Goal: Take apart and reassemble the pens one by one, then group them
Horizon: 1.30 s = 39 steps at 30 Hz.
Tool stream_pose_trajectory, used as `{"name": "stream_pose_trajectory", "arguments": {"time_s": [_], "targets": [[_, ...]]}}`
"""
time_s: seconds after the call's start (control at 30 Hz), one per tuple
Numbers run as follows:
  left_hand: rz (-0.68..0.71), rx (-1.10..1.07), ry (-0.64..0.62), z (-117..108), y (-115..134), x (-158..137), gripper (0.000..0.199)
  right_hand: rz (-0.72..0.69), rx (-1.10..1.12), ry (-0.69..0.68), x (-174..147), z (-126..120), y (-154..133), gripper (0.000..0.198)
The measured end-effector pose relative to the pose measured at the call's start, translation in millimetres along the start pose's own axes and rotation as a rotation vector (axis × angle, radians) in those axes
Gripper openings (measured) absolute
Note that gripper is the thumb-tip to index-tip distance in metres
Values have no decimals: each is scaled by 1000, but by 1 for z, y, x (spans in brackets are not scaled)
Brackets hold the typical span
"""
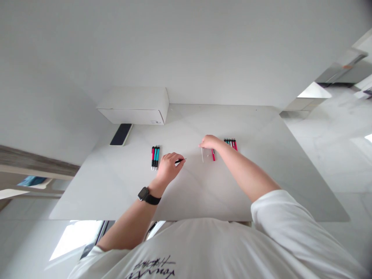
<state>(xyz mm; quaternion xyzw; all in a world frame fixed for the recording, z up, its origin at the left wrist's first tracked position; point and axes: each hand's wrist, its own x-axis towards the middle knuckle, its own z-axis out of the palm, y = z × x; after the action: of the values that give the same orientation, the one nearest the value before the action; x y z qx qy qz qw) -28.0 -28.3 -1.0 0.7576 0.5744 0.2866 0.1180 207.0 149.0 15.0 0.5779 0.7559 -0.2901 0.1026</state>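
Observation:
My left hand (169, 166) is closed around a small black pen piece (179, 161), its narrow tip pointing right above the table. To the right, my right hand (208, 142) reaches down with its fingers pinched at the upper end of a thin white pen refill (202, 155). A red pen barrel (213, 155) lies just below that hand, partly covered by it. Between refill and barrel is a tiny pale part (207, 155), too small to make out. Beside my left hand lie a red pen (152, 157) and two turquoise pens (156, 157), side by side.
Several turquoise and red pen pieces (231, 143) lie in a row beyond my right forearm, partly hidden by it. A white box (132, 115) stands against the wall at the back left of the white table (186, 197). A phone (121, 134) lies before it.

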Motion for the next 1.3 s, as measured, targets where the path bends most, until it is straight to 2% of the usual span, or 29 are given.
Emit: {"name": "stream_pose_trajectory", "arguments": {"time_s": [0.13, 0.27, 0.33, 0.4, 0.47, 0.57, 0.67, 0.83, 0.93, 1.07, 1.2, 1.3], "targets": [[1, 3, -1, 2, 0, 5, 10, 29, -33, 59, 2, 1, 0, 30], [7, -6, 1, 4, 1, 10, 10, 37, -20, 168, -15, 0, 3, 32], [4, -10, 7, 4, 2, 13, 11, -4, 36, 238, -32, 1, 4, 28], [0, -19, 18, 4, 5, 15, 12, -135, 206, 325, -52, 5, 3, 22], [2, -34, 32, 5, 9, 17, 13, -257, 374, 294, -72, 11, 1, 22], [20, -55, 52, 7, 18, 20, 14, -336, 549, 204, -96, 23, -5, 24], [45, -55, 64, 9, 27, 25, 14, -338, 694, 149, -106, 35, -12, 25], [61, -44, 69, 11, 33, 31, 13, -275, 833, 138, -100, 43, -17, 28], [47, -49, 57, 11, 27, 31, 13, -270, 763, 179, -94, 37, -14, 27], [28, -49, 5, 8, 7, 22, 10, -240, 550, 213, -80, 24, -8, 23], [-5, -42, -20, 3, -14, 6, 8, -269, 256, 150, -57, 13, -10, 13], [-29, -34, -22, -1, -22, -5, 9, -343, 49, 44, -39, 7, -18, 13]]}}
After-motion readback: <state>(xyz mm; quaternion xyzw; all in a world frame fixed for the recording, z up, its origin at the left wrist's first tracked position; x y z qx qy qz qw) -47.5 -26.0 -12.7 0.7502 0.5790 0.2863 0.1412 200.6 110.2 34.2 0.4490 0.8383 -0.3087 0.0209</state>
